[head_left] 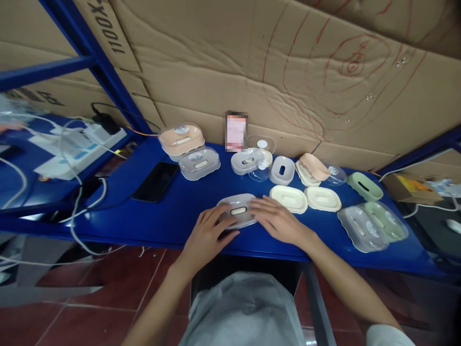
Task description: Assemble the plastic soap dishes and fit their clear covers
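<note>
Left hand [205,235] has its fingers and thumb spread around one end of a grey oval plastic case [237,197]; the right hand [284,223] lays its fingers over the other. Whether either pinches, I cannot tell. The case lies between them, near the front edge of the blue surface [144,221]. It looks like a steadying or pressing step, calling for even contact at both ends. Beyond the right hand sit two cream oval plastic pieces [288,199]; farther left, a peach oval case [185,144] bears a round sticker [181,129], its print unreadable. Brown cardboard [187,67] behind shows "1100X"; no brand is legible.
</note>
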### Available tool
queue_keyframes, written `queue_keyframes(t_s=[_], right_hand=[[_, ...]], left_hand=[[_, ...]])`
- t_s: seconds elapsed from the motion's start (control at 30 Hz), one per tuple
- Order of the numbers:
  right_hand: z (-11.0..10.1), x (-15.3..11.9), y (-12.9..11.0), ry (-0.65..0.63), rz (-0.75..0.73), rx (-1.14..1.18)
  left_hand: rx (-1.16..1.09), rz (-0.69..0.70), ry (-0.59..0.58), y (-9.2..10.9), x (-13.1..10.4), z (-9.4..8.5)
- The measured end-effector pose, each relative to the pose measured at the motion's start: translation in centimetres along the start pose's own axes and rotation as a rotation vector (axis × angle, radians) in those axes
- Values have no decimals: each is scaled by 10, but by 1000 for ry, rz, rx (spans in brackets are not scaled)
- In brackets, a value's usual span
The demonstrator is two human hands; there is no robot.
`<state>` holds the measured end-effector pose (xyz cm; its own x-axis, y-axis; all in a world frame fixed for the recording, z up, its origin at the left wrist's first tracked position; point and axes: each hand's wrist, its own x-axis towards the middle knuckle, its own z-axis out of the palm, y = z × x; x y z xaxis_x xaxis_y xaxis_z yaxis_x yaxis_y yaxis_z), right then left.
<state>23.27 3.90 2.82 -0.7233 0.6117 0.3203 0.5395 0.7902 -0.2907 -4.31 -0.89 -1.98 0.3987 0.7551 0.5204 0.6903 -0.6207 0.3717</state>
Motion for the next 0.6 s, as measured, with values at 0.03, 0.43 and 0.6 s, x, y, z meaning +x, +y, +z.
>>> queue_keyframes(t_s=[0.03,0.43,0.6], right_hand=[[-2,9,5,48,63,-31],[21,93,59,194,657,-454],[4,46,45,316,520,-224]], left_hand=[[-4,-17,-1,1,1,-1],[-283,-146,-27,-6,-2,-7],[-325,-268,-14,-8,1,-8]])
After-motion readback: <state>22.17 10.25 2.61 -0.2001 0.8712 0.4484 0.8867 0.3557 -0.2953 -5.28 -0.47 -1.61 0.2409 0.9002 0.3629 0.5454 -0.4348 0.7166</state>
